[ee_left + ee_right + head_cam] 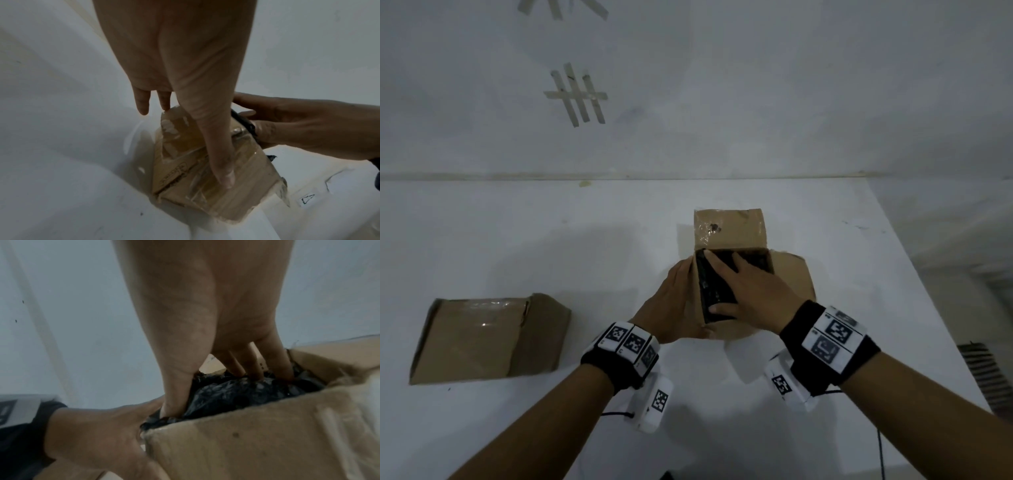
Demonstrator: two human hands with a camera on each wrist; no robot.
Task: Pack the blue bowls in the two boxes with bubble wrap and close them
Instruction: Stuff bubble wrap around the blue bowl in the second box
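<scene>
An open cardboard box (787,291) stands mid-table, its far flap (729,226) upright. Dark bubble wrap (707,291) fills it; no blue bowl shows. My right hand (750,291) lies flat on the wrap, its straight fingers pushed down into the bubble wrap (246,392) inside the box (267,434). My left hand (671,308) rests against the box's left side. In the left wrist view its thumb (218,146) lies straight along the taped box wall (185,178). A second cardboard box (482,339) sits closed at the left.
The white table (859,240) meets a white wall along its far edge, and its right edge runs diagonally. Crossed tape strips (578,96) are stuck on the wall. A slatted dark object (986,377) lies off the right edge. Cables (880,452) trail from my wrists.
</scene>
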